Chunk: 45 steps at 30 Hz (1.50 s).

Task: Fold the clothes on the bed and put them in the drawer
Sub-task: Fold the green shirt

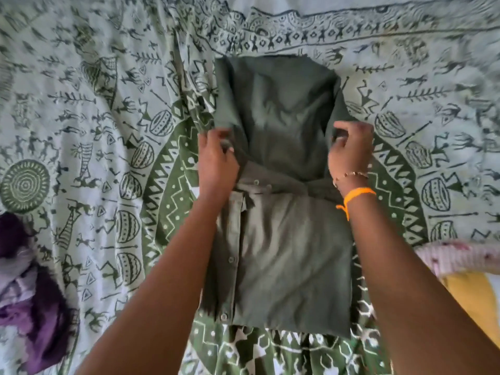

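An olive green buttoned shirt (286, 255) lies flat in the middle of the bed, its sides turned in so it forms a long narrow strip with the button placket down its left side. My left hand (216, 161) pinches the shirt's left edge about halfway up. My right hand (350, 150) grips the right edge at the same height, fingers curled over the cloth. The upper half of the shirt looks slightly raised between the two hands.
The bed carries a green and white printed sheet (81, 131). A purple and white garment (29, 293) lies bunched at the left edge. A pink cloth (460, 255) and a yellow cloth (476, 301) sit at the right edge. No drawer is in view.
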Available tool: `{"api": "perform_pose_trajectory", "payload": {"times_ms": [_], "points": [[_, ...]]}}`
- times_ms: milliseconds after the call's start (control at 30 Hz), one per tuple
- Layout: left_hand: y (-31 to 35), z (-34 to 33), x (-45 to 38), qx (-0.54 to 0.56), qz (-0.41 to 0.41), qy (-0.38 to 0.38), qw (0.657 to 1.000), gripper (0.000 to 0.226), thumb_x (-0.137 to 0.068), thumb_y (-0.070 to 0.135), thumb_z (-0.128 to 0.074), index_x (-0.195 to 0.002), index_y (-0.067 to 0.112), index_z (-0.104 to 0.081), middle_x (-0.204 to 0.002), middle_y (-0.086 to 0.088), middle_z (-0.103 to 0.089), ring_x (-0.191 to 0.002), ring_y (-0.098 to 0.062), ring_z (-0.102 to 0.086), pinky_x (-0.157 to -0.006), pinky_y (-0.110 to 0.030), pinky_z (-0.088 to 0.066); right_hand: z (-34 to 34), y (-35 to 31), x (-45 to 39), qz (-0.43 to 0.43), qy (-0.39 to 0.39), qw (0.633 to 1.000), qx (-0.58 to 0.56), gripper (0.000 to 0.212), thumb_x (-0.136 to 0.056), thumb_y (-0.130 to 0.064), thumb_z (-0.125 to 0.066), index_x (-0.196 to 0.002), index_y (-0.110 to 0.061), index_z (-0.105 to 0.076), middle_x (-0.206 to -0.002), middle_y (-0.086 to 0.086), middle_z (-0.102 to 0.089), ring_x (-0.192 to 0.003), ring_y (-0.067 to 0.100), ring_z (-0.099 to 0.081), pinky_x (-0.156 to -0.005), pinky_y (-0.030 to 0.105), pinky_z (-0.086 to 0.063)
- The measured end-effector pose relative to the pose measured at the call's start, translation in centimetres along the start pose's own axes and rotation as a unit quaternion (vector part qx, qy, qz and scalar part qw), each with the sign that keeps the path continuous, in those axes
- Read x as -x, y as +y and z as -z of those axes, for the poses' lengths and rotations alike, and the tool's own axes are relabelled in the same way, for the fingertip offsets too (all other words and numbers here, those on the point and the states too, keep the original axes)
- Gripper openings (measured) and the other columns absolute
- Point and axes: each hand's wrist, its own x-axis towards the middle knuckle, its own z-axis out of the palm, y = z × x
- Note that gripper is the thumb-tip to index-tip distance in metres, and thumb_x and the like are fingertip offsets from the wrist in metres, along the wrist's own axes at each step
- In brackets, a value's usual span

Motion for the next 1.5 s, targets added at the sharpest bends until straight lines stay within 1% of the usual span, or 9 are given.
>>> {"api": "perform_pose_trajectory", "payload": {"times_ms": [233, 333, 433, 633, 800, 900, 1100, 1267, 1500], "points": [[-0.1, -2.2, -9.7, 0.052, 0.198, -0.122, 0.971, 0.056, -0.078, 0.018, -0.073, -0.127, 0.001, -0.050, -0.125, -0.023, -0.053, -0.114, -0.038, -0.055, -0.097, -0.045, -0.047, -3.2, 0.2, -7.8, -0.214, -0.068, 0.963, -0.152, 0.042, -0.089, -0.011, -0.055, -0.128, -0.002, -0.041, -0.121, 0.012, -0.051, -0.084, 0.020, -0.068, -0.080, 0.033, -0.055], [0.1, -2.8, -11.8, 0.041, 0.179, -0.096, 0.978, 0.066, -0.070, 0.017, -0.079, -0.130, 0.009, -0.052, -0.131, -0.013, -0.050, -0.113, -0.027, -0.056, -0.099, -0.040, -0.047, -4.1, 0.9, -9.9, -0.232, -0.097, 0.960, -0.122, 0.056, -0.082, -0.027, -0.067, -0.129, -0.005, -0.045, -0.129, 0.014, -0.054, -0.113, 0.029, -0.055, -0.100, 0.038, -0.043], [0.6, -3.3, -12.1, 0.020, 0.137, -0.071, 0.988, 0.068, -0.068, 0.015, -0.078, -0.130, 0.012, -0.051, -0.131, -0.009, -0.049, -0.113, -0.024, -0.054, -0.098, -0.039, -0.047, -4.2, 1.4, -10.8, -0.241, -0.083, 0.954, -0.159, 0.010, -0.080, -0.020, -0.069, -0.082, -0.015, -0.060, -0.082, 0.007, -0.063, -0.072, 0.023, -0.056, -0.070, 0.031, -0.046], [3.3, -0.7, -8.9, 0.242, 0.188, -0.017, 0.952, 0.022, -0.075, -0.008, -0.060, -0.088, 0.008, -0.065, -0.070, -0.001, -0.063, -0.070, -0.015, -0.061, -0.056, -0.018, -0.049, -0.5, -0.4, -7.6, -0.235, -0.056, 0.918, -0.314, 0.029, -0.085, 0.000, -0.058, -0.067, -0.022, -0.054, -0.053, -0.007, -0.051, -0.040, -0.001, -0.043, -0.045, 0.013, -0.037], [2.1, 4.7, 0.7, 0.379, 0.075, -0.058, 0.920, 0.030, -0.078, -0.007, -0.062, -0.076, 0.022, -0.070, -0.071, 0.012, -0.068, -0.070, 0.001, -0.064, -0.061, -0.015, -0.050, 6.2, -0.8, 1.7, -0.158, -0.022, 0.898, -0.411, 0.028, -0.070, 0.005, -0.057, -0.072, -0.022, -0.062, -0.097, 0.014, -0.054, -0.091, 0.023, -0.055, -0.085, 0.033, -0.046], [-2.1, 7.4, 8.6, 0.404, 0.021, -0.138, 0.904, 0.020, -0.086, 0.039, -0.062, -0.102, 0.028, -0.066, -0.096, 0.016, -0.070, -0.088, 0.002, -0.065, -0.074, -0.014, -0.052, 9.5, 0.7, 9.3, -0.127, -0.070, 0.891, -0.431, 0.024, -0.066, -0.003, -0.065, -0.064, -0.026, -0.067, -0.124, 0.007, -0.046, -0.117, 0.027, -0.048, -0.099, 0.045, -0.040], [-8.2, 7.3, 18.3, 0.394, 0.407, -0.147, 0.811, 0.025, -0.090, 0.006, -0.041, -0.086, 0.006, -0.066, -0.093, -0.013, -0.070, -0.083, -0.028, -0.067, -0.061, -0.031, -0.056, 9.9, 5.9, 19.6, -0.305, -0.088, 0.886, -0.339, 0.031, -0.078, 0.025, -0.042, -0.088, 0.002, -0.060, -0.100, 0.006, -0.058, -0.083, -0.002, -0.061, -0.082, 0.020, -0.053], [-6.0, 6.4, 16.5, 0.274, 0.368, -0.174, 0.872, 0.049, -0.073, 0.053, -0.067, -0.104, 0.017, -0.056, -0.106, -0.009, -0.065, -0.098, -0.027, -0.064, -0.084, -0.048, -0.054, 7.9, 4.9, 19.9, -0.420, -0.039, 0.819, -0.389, 0.004, -0.092, -0.008, -0.051, -0.090, -0.009, -0.054, -0.087, 0.003, -0.057, -0.080, 0.018, -0.057, -0.068, 0.037, -0.058], [-5.1, 6.8, 15.5, 0.275, 0.340, -0.167, 0.884, 0.030, -0.080, 0.007, -0.069, -0.109, 0.004, -0.061, -0.108, -0.017, -0.068, -0.100, -0.033, -0.065, -0.090, -0.052, -0.051, 6.7, 5.0, 19.4, -0.382, -0.014, 0.869, -0.313, 0.013, -0.090, -0.009, -0.057, -0.101, -0.011, -0.052, -0.074, 0.001, -0.056, -0.063, 0.012, -0.054, -0.049, 0.016, -0.053]]}}
